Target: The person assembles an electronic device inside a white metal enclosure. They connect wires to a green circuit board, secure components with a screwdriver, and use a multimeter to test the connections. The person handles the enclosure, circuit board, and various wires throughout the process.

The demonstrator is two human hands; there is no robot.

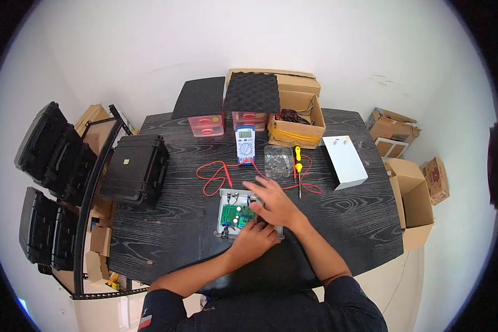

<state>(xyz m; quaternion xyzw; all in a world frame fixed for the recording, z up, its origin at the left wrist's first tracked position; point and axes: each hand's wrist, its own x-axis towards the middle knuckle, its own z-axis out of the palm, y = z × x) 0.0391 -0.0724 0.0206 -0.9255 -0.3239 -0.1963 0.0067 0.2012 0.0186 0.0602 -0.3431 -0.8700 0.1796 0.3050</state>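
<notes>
A shallow metal enclosure [223,199] lies in front of me with its inside facing up, holding a green circuit board [232,213] with small parts and wires. My left hand [254,243] rests at the enclosure's near right side, its fingers curled together over the edge of the board; whatever they grip is hidden. Above the right part of the enclosure is my right hand [275,203], palm down with its fingers stretched out toward the far left. It covers much of the board's right side, and I see nothing held in it.
Beyond the enclosure stand a multimeter [245,145] with red leads [205,166], a clear parts box [278,161] and a yellow-handled screwdriver [299,169]. A white metal cover [346,161] lies right, a black case [135,169] left. Behind are an open carton [296,133] and red drawers [207,130].
</notes>
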